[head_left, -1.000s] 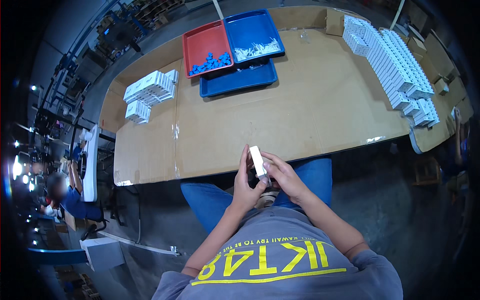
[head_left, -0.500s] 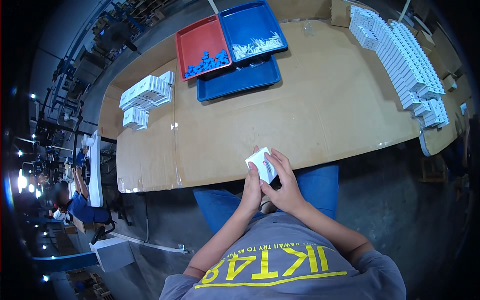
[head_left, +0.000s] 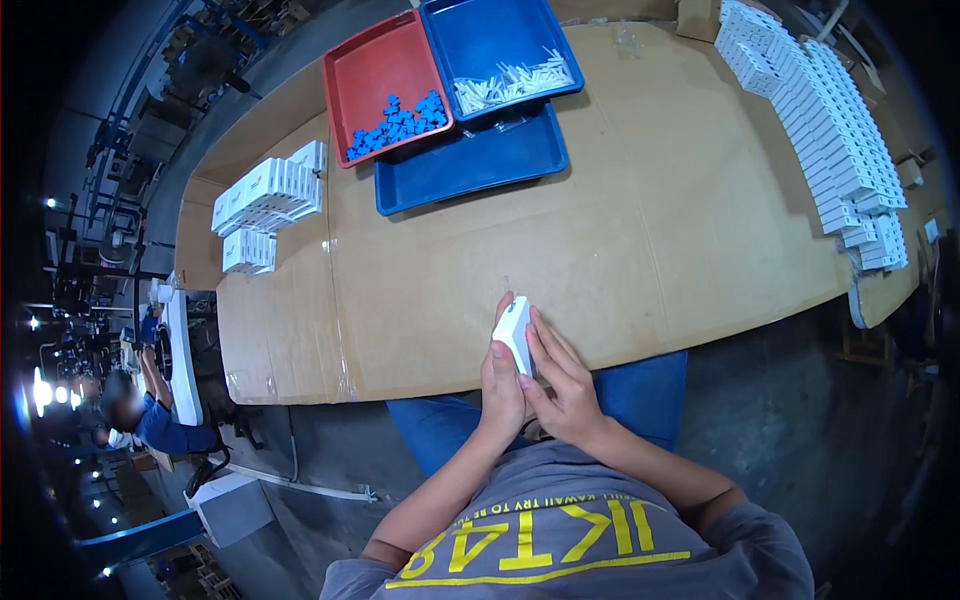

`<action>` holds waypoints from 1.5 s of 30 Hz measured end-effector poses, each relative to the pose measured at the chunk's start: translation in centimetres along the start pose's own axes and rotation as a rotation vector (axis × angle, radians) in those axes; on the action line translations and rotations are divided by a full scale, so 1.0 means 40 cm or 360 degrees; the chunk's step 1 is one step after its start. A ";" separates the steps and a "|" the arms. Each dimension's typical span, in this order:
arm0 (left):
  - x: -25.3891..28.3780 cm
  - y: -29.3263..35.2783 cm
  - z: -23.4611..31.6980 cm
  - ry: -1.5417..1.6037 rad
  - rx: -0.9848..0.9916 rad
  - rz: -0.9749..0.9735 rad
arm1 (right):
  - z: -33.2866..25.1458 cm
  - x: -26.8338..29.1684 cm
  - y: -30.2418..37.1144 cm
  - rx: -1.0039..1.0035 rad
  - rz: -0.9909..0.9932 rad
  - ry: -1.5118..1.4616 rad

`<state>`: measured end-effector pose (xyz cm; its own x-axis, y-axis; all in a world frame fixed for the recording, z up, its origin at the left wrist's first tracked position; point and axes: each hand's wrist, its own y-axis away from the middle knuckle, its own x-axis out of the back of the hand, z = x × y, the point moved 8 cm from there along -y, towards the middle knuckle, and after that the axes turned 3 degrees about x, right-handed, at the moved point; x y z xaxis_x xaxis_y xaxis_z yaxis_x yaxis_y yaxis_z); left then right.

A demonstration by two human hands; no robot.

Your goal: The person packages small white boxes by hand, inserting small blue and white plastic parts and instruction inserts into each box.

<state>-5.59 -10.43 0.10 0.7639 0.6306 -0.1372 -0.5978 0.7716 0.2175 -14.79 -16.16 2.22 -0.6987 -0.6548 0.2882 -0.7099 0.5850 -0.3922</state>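
Before the yellow-lettered grey shirt (head_left: 565, 535), a white box (head_left: 514, 328) between fingers (head_left: 556, 352).

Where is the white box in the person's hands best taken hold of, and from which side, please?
Probably by its two opposite sides, with the left hand coming from the left and the right hand from the right. The white box looks small and flat-sided, and its far end points toward the table, so these sides face the two hands.
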 end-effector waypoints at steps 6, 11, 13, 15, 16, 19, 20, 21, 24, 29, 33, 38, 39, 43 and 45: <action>0.013 -0.048 -0.034 0.0041 0.0092 -0.0011 | 0.044 -0.015 -0.030 -0.0026 -0.0072 0.0068; 0.020 -0.076 -0.050 0.0109 0.0134 0.0021 | 0.060 -0.029 -0.051 -0.0056 -0.0159 0.0086; 0.021 -0.091 -0.044 0.0141 0.0105 0.0079 | 0.080 -0.032 -0.066 -0.0164 -0.0175 -0.0080; 0.026 -0.117 -0.036 0.0292 0.0074 0.0064 | 0.094 -0.023 -0.099 -0.0171 -0.0200 -0.0103; 0.025 -0.129 -0.025 0.0444 0.0048 0.0032 | 0.098 -0.019 -0.114 -0.0186 -0.0214 -0.0117; 0.028 -0.147 0.020 0.0271 -0.0119 0.0058 | 0.131 0.005 -0.123 -0.0452 0.0006 -0.0294; 0.028 -0.146 0.046 0.0110 -0.0272 0.0076 | 0.167 0.007 -0.111 -0.0697 0.0122 -0.0527; 0.015 -0.140 0.078 0.0125 -0.0231 0.0041 | 0.179 -0.007 -0.114 -0.0852 0.0049 -0.0784; 0.014 -0.147 0.067 -0.0048 -0.0382 0.0011 | 0.160 -0.039 -0.098 -0.1434 -0.0058 -0.1363; 0.016 -0.146 0.091 -0.0291 -0.0426 0.0131 | 0.097 -0.038 -0.137 -0.1286 -0.0107 -0.1285; 0.018 -0.144 0.111 -0.0362 -0.0749 0.0199 | 0.066 -0.030 -0.161 -0.1017 -0.0055 -0.1247; 0.019 -0.134 0.114 -0.0067 -0.0858 0.0219 | 0.030 -0.023 -0.166 -0.0965 -0.0174 -0.1161; 0.018 -0.133 0.114 -0.0064 -0.0859 0.0224 | 0.025 -0.023 -0.165 -0.0890 -0.0173 -0.1144; 0.022 -0.125 0.108 -0.0013 -0.0841 0.0337 | 0.002 -0.016 -0.173 -0.0776 -0.0253 -0.0956; 0.029 -0.120 0.100 0.0042 -0.0827 0.0378 | -0.004 -0.020 -0.172 -0.0755 -0.0262 -0.0951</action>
<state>-0.86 -13.75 2.77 0.5914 0.7887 -0.1680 -0.7986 0.5441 -0.2573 -9.36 -19.59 4.83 -0.5107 -0.8190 -0.2618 -0.8563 0.5118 0.0693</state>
